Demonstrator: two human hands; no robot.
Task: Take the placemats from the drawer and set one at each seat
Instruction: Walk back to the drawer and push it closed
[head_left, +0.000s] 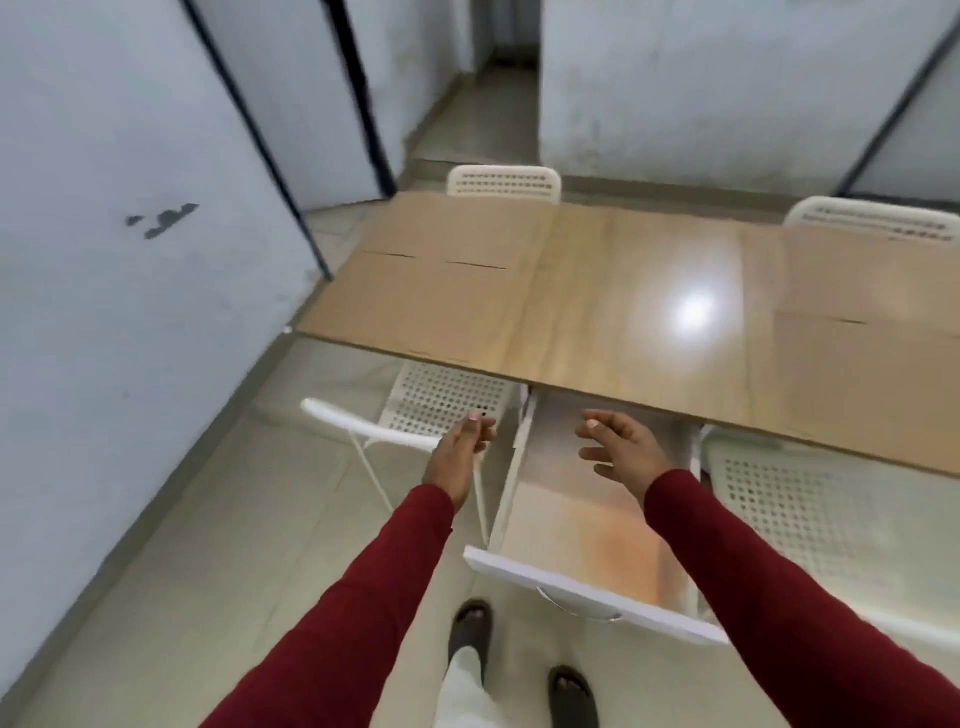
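From the head view, the drawer (582, 525) is seen pulled out from under the near edge of the table (649, 306), its white front panel nearest the feet. Both hands are held out empty: the left hand (460, 457) hovers beside the drawer's left wall, above the white chair (410, 410), fingers loosely extended; the right hand (621, 447) is spread over the drawer's back half, fingers apart, nothing gripped. Placemats (447, 270) are judged already laid on the tabletop, flat tan sheets at the left end and more at the right end, near the seats. The drawer's floor is blurred; whether any mat is left inside cannot be told. The step in hand is judged to be a reach into the drawer. If a mat is found, it needs pinching at an edge; if not, the drawer is to be pushed shut.
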